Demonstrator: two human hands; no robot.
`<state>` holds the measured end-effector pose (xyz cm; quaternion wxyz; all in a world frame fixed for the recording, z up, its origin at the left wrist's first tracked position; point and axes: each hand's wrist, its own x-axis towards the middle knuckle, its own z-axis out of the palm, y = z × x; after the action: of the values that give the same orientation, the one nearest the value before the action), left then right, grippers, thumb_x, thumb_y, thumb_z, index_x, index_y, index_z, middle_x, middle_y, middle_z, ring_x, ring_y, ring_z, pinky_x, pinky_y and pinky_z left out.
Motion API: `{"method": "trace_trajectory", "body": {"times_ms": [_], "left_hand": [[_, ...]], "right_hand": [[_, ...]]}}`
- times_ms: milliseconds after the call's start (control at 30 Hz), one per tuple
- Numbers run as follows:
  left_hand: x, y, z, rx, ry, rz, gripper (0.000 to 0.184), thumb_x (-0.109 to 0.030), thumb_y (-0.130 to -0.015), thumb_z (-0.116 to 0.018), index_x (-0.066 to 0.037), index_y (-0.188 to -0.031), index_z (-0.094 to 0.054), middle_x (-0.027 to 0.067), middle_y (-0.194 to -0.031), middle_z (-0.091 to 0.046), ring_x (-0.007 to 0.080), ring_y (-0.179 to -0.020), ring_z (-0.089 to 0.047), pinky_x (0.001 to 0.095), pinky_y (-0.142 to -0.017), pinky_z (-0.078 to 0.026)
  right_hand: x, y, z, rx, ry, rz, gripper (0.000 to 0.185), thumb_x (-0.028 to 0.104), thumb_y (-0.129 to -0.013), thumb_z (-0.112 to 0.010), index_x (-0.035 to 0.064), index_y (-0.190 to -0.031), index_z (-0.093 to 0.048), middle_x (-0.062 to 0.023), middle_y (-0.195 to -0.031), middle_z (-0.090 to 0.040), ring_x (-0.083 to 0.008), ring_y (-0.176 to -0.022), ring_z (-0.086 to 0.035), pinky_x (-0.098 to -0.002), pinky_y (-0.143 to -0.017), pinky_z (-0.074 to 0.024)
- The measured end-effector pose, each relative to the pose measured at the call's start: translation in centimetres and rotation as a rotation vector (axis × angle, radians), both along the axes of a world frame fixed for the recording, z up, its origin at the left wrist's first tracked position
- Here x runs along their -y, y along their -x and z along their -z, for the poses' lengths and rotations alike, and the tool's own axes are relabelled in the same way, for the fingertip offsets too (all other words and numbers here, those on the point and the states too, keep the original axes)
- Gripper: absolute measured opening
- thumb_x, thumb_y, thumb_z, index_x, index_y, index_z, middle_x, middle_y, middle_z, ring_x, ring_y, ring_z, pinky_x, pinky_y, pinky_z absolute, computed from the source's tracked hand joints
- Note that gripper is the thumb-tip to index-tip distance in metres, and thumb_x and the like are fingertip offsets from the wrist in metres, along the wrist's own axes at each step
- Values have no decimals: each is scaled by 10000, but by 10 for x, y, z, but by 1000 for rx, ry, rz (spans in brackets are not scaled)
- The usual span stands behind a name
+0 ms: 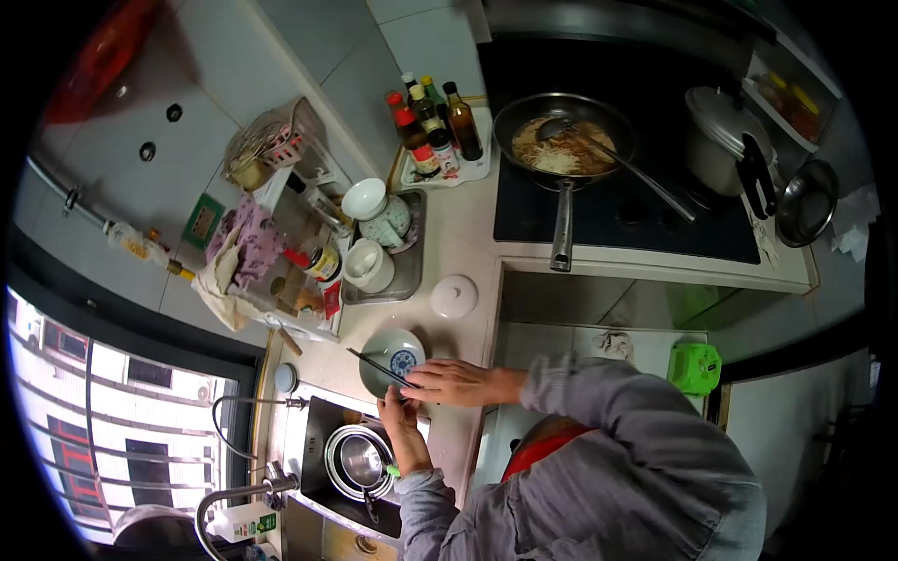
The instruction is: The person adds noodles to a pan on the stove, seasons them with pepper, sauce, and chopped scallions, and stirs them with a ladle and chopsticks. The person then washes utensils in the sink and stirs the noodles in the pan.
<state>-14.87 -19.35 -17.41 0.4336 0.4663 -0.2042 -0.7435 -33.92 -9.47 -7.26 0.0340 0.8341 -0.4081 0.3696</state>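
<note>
Bowl (385,342): stands on the counter (447,351) between the white lid (455,295) and the sink (314,460); its rim lies near the sink's edge, so a push from the hands could slide or tip it.
Chopsticks (374,364): slant across the bowl, one end beyond its far rim, the other meeting the fingertips; a loose or uneven hold could let them roll apart or drop.
Right hand (458,381): fingers nearly straight, narrowly spaced, over the chopsticks' near end; whether they grip cannot be told.
Left hand (404,436): fingers bent and raised, just below the right hand's, at the bowl's near rim; their hold on the chopsticks is partly hidden. A knuckle could knock the rim.
Sleeve (423,497): lies close beside the pots (360,459) in the sink; a low sweep could catch a handle.
Frying pan (563,224): rests on the stove with food and a ladle (659,190) in it; its handle juts past the counter's front edge, where a turning arm might bump it.
</note>
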Motion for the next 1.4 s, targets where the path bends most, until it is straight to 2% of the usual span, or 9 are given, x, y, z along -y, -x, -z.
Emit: {"method": "trace_trajectory", "body": {"times_ms": [167, 200, 333, 400, 533, 633, 767, 967, 1400], "left_hand": [[1, -24, 5, 37, -145, -4, 405, -212, -822, -578, -59, -1130, -366, 183, -1052, -516, 353, -809, -573, 405, -556, -527], [-10, -16, -23, 230, -66, -139, 394, -187, -811, -577, -60, -1129, -383, 165, -1047, -518, 319, -818, -566, 390, -569, -515], [-40, 19, -110, 582, 468, -551, 355, -133, -796, -536, -59, -1131, -442, 77, -1028, -518, 178, -894, -523, 318, -678, -438], [-54, 74, -165, 666, 604, -547, 320, -136, -817, -511, -46, -1120, -464, 31, -1018, -517, 134, -889, -511, 281, -733, -390], [-82, 188, -192, 326, 632, 114, 294, -204, -856, -564, -49, -1102, -523, 76, -998, -589, 153, -797, -581, 247, -636, -450], [-97, 260, -191, 160, 504, 561, 349, -215, -885, -530, -56, -1191, -474, 63, -1020, -576, 163, -867, -582, 253, -633, -478], [-100, 314, -209, -85, 180, 788, 381, -136, -886, -484, -56, -1251, -413, 72, -980, -546, 192, -709, -609, 272, -576, -491], [-91, 332, -187, -224, 68, 819, 401, -42, -834, -486, -51, -1226, -398, 82, -795, -533, 193, -529, -558, 251, -406, -414], [-91, 329, -187, -226, 90, 824, 431, -39, -830, -516, -71, -1241, -388, 70, -779, -529, 171, -516, -540, 253, -411, -393]], "right_hand": [[-88, 130, -107, -45, 150, 597, 255, 78, -717, -541, 54, -968, -583, -88, -993, -559, -254, -902, -543, -404, -784, -418], [-101, 163, -110, -146, -23, 991, 243, 83, -715, -538, 62, -952, -585, -98, -977, -562, -268, -917, -535, -411, -809, -402], [-168, 285, -116, -397, -240, 1503, 500, 107, -702, -620, 37, -1181, -494, -183, -1230, -439, -325, -1164, -396, -426, -886, -366], [-176, 319, -108, -417, -483, 1424, 568, 77, -696, -624, 36, -1232, -442, -190, -1201, -466, -324, -1108, -448, -417, -859, -396], [-170, 354, -110, -165, -596, 1208, 564, 13, -699, -551, 61, -1246, -421, -208, -1013, -552, -358, -814, -580, -408, -697, -481], [-176, 357, -130, 360, -649, 1072, 565, 0, -714, -491, 42, -1272, -409, -200, -791, -582, -279, -638, -569, -330, -618, -449], [-212, 340, -152, 521, -674, 959, 600, 7, -732, -507, 68, -1315, -377, -151, -684, -544, -154, -564, -517, -286, -545, -425], [-252, 323, -162, 854, -882, 763, 574, 6, -769, -524, 108, -1318, -393, -11, -684, -511, -60, -550, -419, -214, -502, -369], [-208, 335, -138, 481, -689, 1004, 546, 10, -752, -500, 30, -1287, -394, -260, -902, -579, -250, -669, -595, -307, -623, -459]]}}
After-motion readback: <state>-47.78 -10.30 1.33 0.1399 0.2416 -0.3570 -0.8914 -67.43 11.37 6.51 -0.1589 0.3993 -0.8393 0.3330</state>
